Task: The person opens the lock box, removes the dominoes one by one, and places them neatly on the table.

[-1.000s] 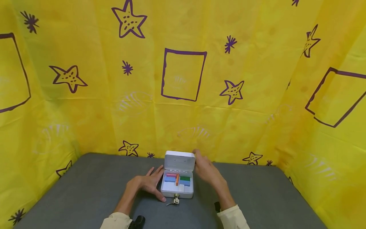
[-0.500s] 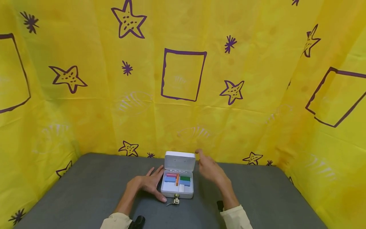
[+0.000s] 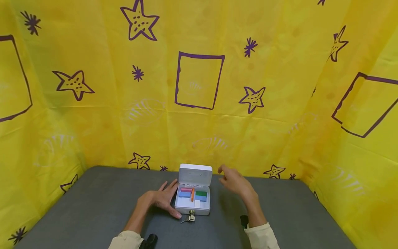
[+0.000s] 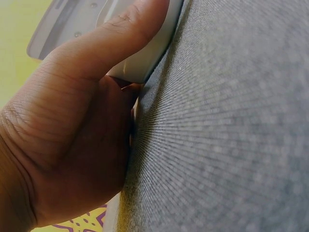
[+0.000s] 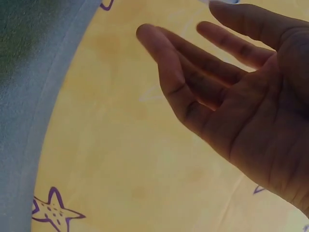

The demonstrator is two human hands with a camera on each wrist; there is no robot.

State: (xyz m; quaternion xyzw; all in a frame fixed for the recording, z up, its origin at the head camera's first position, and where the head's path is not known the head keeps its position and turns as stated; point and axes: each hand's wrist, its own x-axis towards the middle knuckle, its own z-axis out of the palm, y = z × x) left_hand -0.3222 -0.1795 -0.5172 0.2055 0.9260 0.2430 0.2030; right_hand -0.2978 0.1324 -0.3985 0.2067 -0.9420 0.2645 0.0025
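A small white cash box (image 3: pixel 187 210) stands on the table with its lid (image 3: pixel 195 175) raised. Colored blocks lie inside: pink (image 3: pixel 186 190), blue (image 3: pixel 185 194), orange (image 3: pixel 192 195), green (image 3: pixel 201 193) and white (image 3: pixel 197 203) among them. Keys (image 3: pixel 191 218) hang from the lock at the front. My left hand (image 3: pixel 163 199) rests against the box's left side, fingers spread, thumb along the front corner; the left wrist view shows the thumb lying on the box's wall (image 4: pixel 137 65). To the right of the lid, apart from it, hovers my right hand (image 3: pixel 234 180), holding nothing, its fingers loosely bent.
The dark grey table (image 3: pixel 102 204) stretches to both sides of the box. Just behind the raised lid hangs a yellow cloth (image 3: pixel 199 138) with purple stars and squares, which also closes off the left and right sides.
My right hand has let go of the lid's right edge and drawn away to the right. The lid stays up; my left hand and the box have not moved.
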